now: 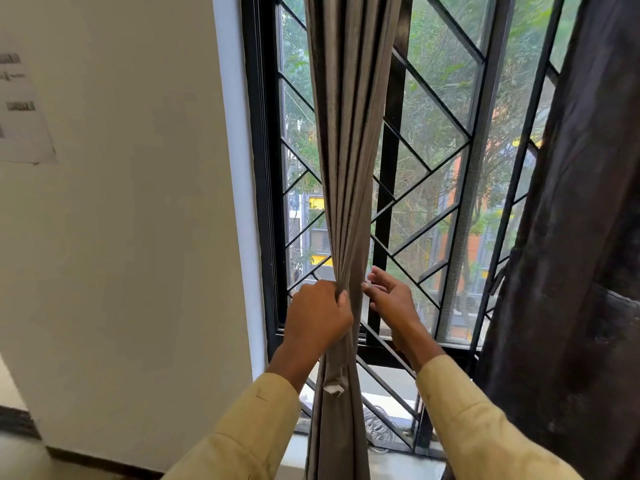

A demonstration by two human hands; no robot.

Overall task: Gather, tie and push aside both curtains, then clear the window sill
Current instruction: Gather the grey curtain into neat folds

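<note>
The left hand [317,315] keeps its grip closed round the bunched grey curtain [346,161], leaving the right hand [393,299], grip open beside it, seemingly free for tying.

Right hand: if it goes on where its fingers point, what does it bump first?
Probably the gathered grey curtain, gripped by the left hand; the right hand points at it, close by.

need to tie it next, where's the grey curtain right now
In the head view the grey curtain hangs bunched at centre before the window, gripped by the left hand, with the dark curtain to its right.
</note>
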